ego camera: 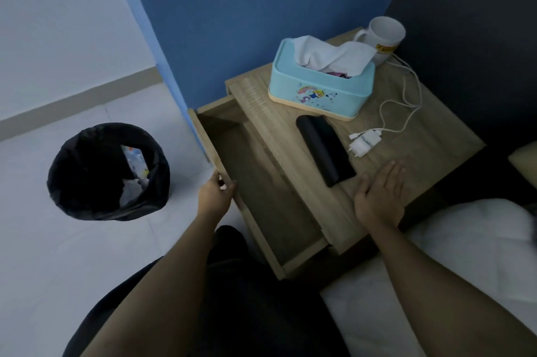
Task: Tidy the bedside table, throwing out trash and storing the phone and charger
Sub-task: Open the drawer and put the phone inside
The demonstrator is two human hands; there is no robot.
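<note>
The left hand (216,192) grips the front of the open wooden drawer (261,182), fingers curled over its edge. The right hand (379,194) lies flat and loose on the tabletop (436,135), holding nothing. The smooth black phone (325,150) lies near the drawer-side edge, with the white boxy charger (364,143) just beside it. Its long thin cable (406,100) loops toward the mug (382,37) and could snag it.

No readable text for you here. White mug (383,37), upper right of frame: yellow label band, lettering blurred. White charger (364,144), right of centre: faint print, too small to read.
</note>
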